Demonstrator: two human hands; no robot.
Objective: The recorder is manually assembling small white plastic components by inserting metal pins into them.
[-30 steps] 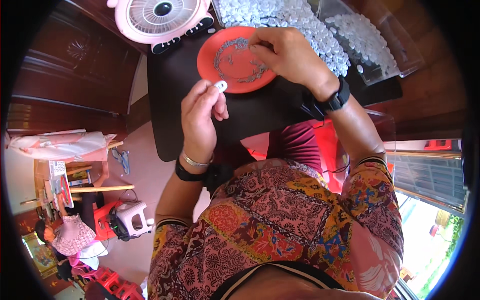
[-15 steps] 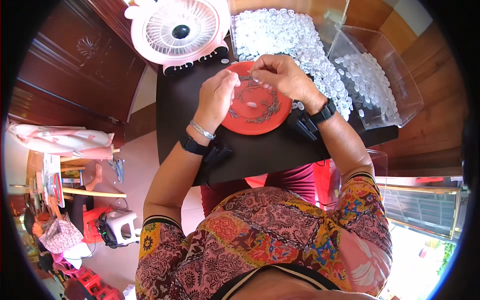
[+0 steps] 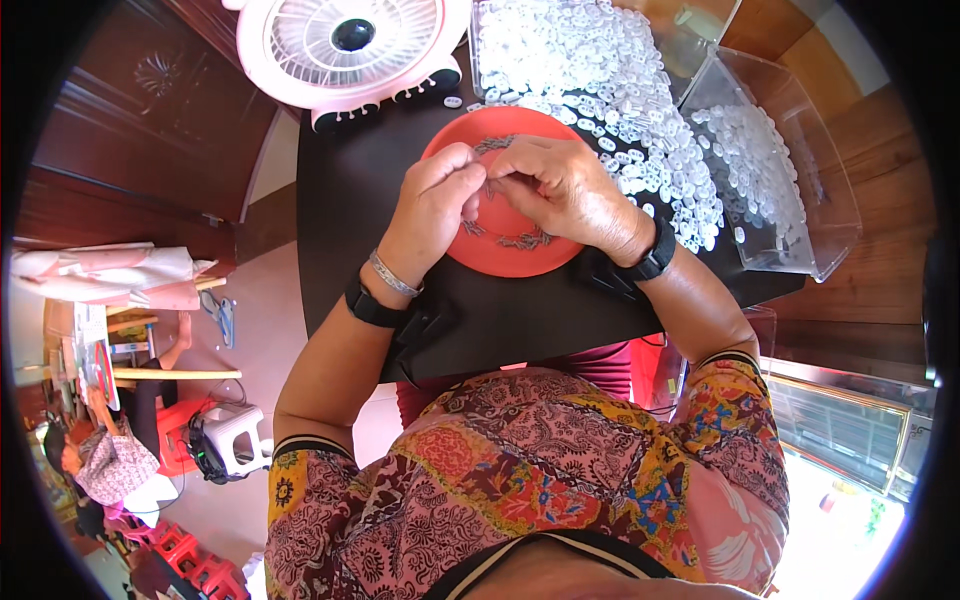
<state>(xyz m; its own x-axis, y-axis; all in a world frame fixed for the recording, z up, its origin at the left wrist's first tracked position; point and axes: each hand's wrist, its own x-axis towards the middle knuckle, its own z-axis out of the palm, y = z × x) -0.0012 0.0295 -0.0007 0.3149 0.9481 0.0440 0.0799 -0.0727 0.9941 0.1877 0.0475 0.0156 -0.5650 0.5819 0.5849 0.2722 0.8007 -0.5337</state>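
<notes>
My left hand (image 3: 440, 200) and my right hand (image 3: 575, 195) meet above a round red plate (image 3: 510, 262). Both are closed, thumbs pinched against fingers, and the fingertips almost touch. Whatever sits between them is too small and too covered to make out. Small grey screw-like pieces (image 3: 525, 241) lie scattered round the plate, some hidden beneath my right hand. Just beyond the plate, white oval pieces with two holes (image 3: 565, 55) form a big heap that spreads down its right side.
A clear plastic bin (image 3: 835, 235) holding more white ovals stands at the right of the dark table (image 3: 490, 325). At the back left is a pink and white fan (image 3: 352, 60). Off to the left, another person's leg (image 3: 172, 350) shows near a white stool (image 3: 235, 440).
My right hand has come down and left, so its fingertips now meet my left hand's. The white oval seen on the plate no longer shows. The view has shifted slightly.
</notes>
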